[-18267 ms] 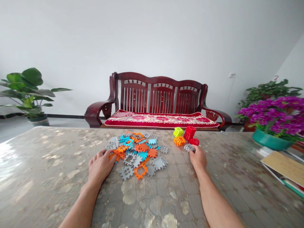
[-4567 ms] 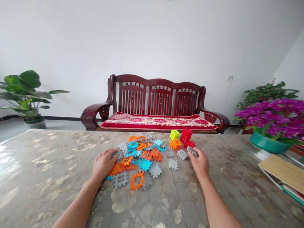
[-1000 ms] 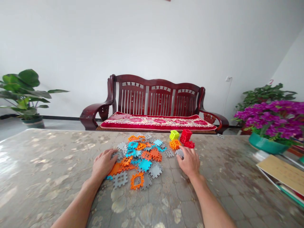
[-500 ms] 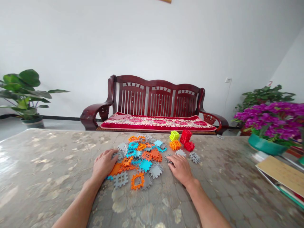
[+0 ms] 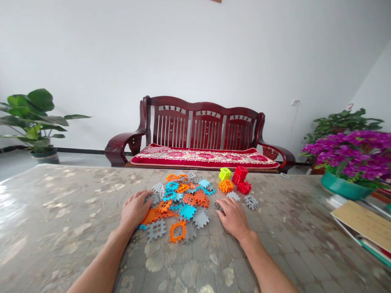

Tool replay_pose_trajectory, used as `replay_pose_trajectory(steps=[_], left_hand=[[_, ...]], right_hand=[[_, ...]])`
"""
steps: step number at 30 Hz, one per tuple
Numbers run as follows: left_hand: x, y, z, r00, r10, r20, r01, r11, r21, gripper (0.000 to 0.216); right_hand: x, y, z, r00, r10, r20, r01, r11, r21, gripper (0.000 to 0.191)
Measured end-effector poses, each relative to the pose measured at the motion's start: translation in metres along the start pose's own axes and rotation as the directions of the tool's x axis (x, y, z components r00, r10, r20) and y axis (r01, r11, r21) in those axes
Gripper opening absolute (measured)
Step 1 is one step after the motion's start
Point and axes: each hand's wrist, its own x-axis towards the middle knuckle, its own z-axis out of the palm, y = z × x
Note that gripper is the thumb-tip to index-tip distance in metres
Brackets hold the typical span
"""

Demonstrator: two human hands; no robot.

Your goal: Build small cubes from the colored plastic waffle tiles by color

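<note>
A heap of flat interlocking plastic tiles (image 5: 180, 199) in orange, blue and grey lies on the marbled table (image 5: 61, 211). My left hand (image 5: 134, 209) rests palm down on the heap's left edge, fingers slightly spread over grey and orange tiles. My right hand (image 5: 233, 217) lies just right of the heap, its fingertips curled on a grey tile (image 5: 218, 206). Beyond it lie two loose grey tiles (image 5: 251, 201). Farther back stand small built cubes: a yellow-green cube (image 5: 225, 173), an orange cube (image 5: 226, 186) and red cubes (image 5: 240, 179).
A teal pot of purple flowers (image 5: 345, 187) and stacked books (image 5: 363, 221) sit at the table's right edge. One stray grey tile (image 5: 284, 176) lies at the far edge. Behind the table stands a dark wooden bench (image 5: 198, 138) with a red cushion, with leafy plants (image 5: 33, 122) at either side.
My right hand has come back from the loose grey tiles near the cubes toward the heap's right side, leaving those tiles on the table. My left hand has stayed put.
</note>
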Motion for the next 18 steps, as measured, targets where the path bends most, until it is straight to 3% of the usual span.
replay_pose_trajectory(steps=[6, 9, 12, 14, 16, 18], left_hand=[[0.0, 0.0, -0.001, 1.0, -0.001, 0.014, 0.001, 1.0, 0.005, 0.041], [0.0, 0.0, -0.001, 1.0, 0.002, 0.002, -0.002, 1.0, 0.005, 0.04], [0.0, 0.001, -0.001, 1.0, -0.002, -0.002, 0.002, 1.0, 0.009, 0.039], [0.0, 0.001, -0.002, 1.0, -0.005, 0.002, 0.005, 1.0, 0.007, 0.04], [0.0, 0.002, -0.002, 1.0, -0.007, 0.007, 0.007, 1.0, 0.004, 0.04], [0.0, 0.001, -0.002, 1.0, -0.011, 0.014, 0.011, 1.0, 0.005, 0.041]], right_hand=[[0.0, 0.001, 0.005, 0.999, -0.009, 0.041, 0.009, 1.0, -0.006, 0.026], [0.001, 0.005, 0.009, 0.996, 0.046, -0.073, -0.042, 0.998, 0.056, 0.025], [0.003, 0.01, 0.015, 0.96, 0.185, -0.21, -0.123, 0.953, 0.278, 0.025], [0.005, 0.012, 0.019, 0.913, 0.347, -0.214, -0.204, 0.844, 0.497, 0.027], [0.007, 0.012, 0.023, 0.864, 0.49, -0.119, -0.287, 0.672, 0.683, 0.033], [0.007, 0.011, 0.026, 0.832, 0.554, -0.003, -0.352, 0.533, 0.77, 0.039]])
